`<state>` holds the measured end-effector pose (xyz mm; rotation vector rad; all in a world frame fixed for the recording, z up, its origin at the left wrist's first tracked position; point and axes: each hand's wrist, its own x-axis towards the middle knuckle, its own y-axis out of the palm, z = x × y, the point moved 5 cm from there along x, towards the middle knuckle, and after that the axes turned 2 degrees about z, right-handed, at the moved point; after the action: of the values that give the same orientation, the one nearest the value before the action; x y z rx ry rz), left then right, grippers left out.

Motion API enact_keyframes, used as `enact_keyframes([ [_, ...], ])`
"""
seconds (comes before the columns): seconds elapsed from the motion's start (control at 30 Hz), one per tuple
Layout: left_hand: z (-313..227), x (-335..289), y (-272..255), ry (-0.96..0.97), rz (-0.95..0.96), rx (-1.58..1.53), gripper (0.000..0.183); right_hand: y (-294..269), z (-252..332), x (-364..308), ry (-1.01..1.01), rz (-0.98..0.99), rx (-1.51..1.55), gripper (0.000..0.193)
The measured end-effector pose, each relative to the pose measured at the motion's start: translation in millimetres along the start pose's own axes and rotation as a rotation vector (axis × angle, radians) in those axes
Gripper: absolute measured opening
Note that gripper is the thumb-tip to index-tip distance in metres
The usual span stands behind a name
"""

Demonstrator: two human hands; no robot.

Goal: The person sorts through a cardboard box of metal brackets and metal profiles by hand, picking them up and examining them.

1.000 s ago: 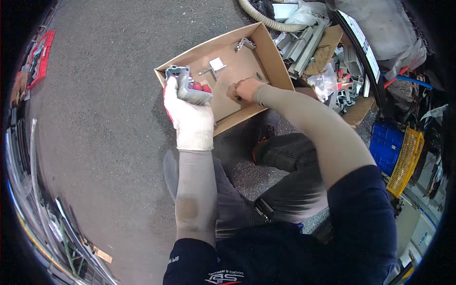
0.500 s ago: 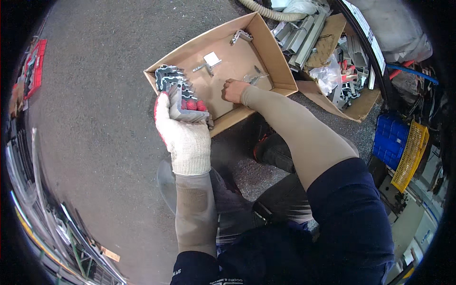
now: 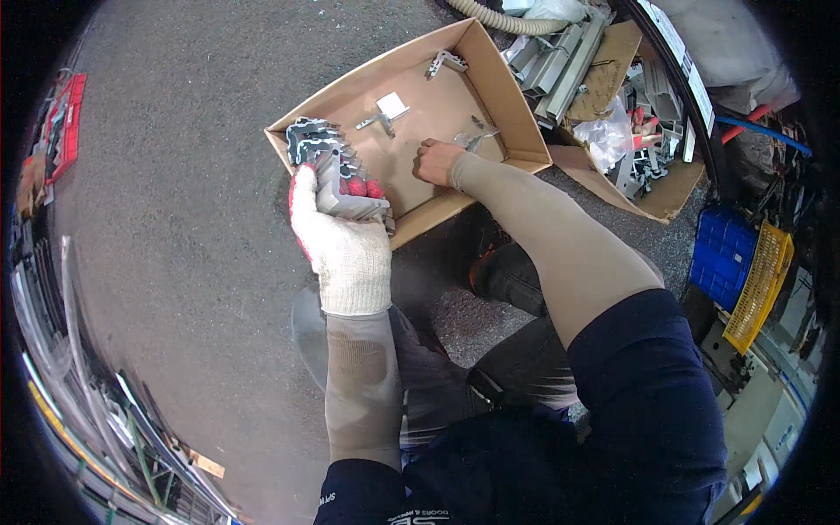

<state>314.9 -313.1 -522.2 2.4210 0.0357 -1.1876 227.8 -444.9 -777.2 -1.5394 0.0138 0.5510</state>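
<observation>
A shallow cardboard box [image 3: 411, 229] sits on the ground in front of me. My left hand [image 3: 350, 254], in a white knit glove with red fingers, is closed around silver L-shaped metal corner brackets [image 3: 354, 206] at the box's near left. More brackets [image 3: 317, 140] with dark, jagged profiles are stacked beside them in that corner. My bare right hand [image 3: 435, 163] reaches into the box, low over its bottom, fingers curled; anything inside them is hidden. Near it lies a small clear plastic scrap [image 3: 477, 138]. A small metal bracket piece [image 3: 378, 120] with a white square and another corner bracket [image 3: 444, 63] lie farther back.
Long metal profiles [image 3: 560, 74] and an opened carton [image 3: 652, 197] of metal parts stand right of the box. A blue crate [image 3: 722, 258] and yellow basket [image 3: 759, 284] are farther right. A red tray [image 3: 70, 127] and long bars [image 3: 79, 350] line the left side.
Almost nothing differs. My right hand has shifted very slightly within the box, and its curled shape is much the same; my left hand still grips the brackets.
</observation>
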Motion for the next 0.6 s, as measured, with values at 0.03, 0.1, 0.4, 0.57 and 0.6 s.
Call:
enact_keyframes([
  [0.03,0.3,-0.8,0.7,-0.001,-0.022,-0.010,0.031,-1.7,-0.8,-0.8,0.016,0.002,0.015,0.012],
  [0.1,0.5,-1.3,1.3,0.000,-0.044,-0.020,0.030,-5.5,-2.2,0.0,0.020,0.005,0.061,0.012],
  [0.4,8.7,2.8,9.8,-0.038,-0.089,-0.047,0.034,7.1,-19.6,-4.0,0.136,0.119,0.224,0.014],
  [0.57,11.2,17.7,0.3,-0.046,-0.032,-0.050,0.034,-13.2,-23.1,-1.0,0.243,0.144,0.380,0.015],
  [0.6,9.4,18.1,-0.3,-0.043,-0.033,-0.052,0.032,-21.4,-23.4,-0.8,0.273,0.143,0.457,0.015],
])
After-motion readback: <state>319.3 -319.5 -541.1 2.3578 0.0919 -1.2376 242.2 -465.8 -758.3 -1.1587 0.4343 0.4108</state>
